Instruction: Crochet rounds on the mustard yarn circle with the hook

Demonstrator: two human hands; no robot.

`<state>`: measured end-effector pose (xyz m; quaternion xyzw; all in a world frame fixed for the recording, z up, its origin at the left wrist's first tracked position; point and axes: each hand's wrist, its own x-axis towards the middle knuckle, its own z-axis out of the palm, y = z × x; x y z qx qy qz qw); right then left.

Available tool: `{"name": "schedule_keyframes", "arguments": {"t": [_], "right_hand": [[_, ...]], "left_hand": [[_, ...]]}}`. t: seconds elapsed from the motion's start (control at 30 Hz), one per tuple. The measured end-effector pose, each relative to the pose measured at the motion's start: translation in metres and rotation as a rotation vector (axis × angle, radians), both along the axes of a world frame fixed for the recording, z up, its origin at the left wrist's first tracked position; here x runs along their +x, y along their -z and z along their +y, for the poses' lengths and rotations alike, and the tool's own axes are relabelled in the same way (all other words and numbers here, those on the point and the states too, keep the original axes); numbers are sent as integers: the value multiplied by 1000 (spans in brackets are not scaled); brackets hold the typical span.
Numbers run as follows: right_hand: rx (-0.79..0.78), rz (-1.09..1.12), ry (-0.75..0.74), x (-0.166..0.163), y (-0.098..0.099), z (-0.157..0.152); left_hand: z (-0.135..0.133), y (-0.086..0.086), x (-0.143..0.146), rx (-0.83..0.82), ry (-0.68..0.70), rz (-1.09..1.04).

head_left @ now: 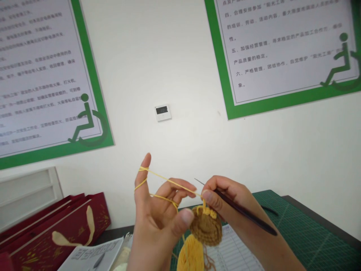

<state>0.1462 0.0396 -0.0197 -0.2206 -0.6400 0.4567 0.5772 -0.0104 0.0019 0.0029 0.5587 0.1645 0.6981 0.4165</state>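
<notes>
My left hand (158, 214) is raised with yellow yarn (166, 180) wound round the index finger and across the other fingers. Its thumb and fingers pinch a small round brown crocheted piece (207, 227) with a yellow edge. My right hand (231, 203) grips a dark crochet hook (245, 214), whose thin metal tip points up and left at the top of the piece. A ball of yellow yarn (191, 256) lies below the piece.
A green cutting mat (310, 233) covers the dark table on the right, with a printed sheet (234, 256) on it. Red gift bags (56, 229) and a leaflet (93, 258) lie at the left. Two green-framed posters (47, 75) and a small white wall device (163, 112) hang on the white wall.
</notes>
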Motion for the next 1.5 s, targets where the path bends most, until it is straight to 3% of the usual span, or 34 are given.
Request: {"name": "schedule_keyframes", "arguments": {"t": [0.1, 0.13, 0.2, 0.23, 0.33, 0.43, 0.5, 0.57, 0.67, 0.93, 1.27, 1.5], "right_hand": [[-33, -21, 35, -2, -2, -1], [-34, -27, 43, -2, -2, -2], [-17, -39, 59, -2, -2, -2], [-8, -45, 63, -2, -1, -2], [2, -63, 53, -1, 1, 0], [3, -48, 53, -3, 2, 2], [8, -17, 80, -5, 1, 2], [25, 4, 124, -6, 0, 0], [41, 12, 154, -5, -3, -3], [-2, 24, -42, 2, -4, 2], [19, 45, -131, 1, -4, -2], [140, 171, 44, -1, -5, -4]], "left_hand": [[3, 1, -13, -33, 75, -150], [5, 1, -18, 10, -14, -84], [13, 1, -25, 158, -501, 277], [17, 1, -27, 197, -621, 360], [26, 1, -23, 224, -765, 464], [23, 6, -6, 196, -642, 489], [16, 9, 6, 69, -267, 294], [9, 10, 15, 5, -153, 186], [1, 7, 23, -75, -147, 107], [-4, 1, 21, -225, -86, 15], [-5, 1, 18, -174, -164, 2], [-6, -1, 20, -140, -194, 9]]}}
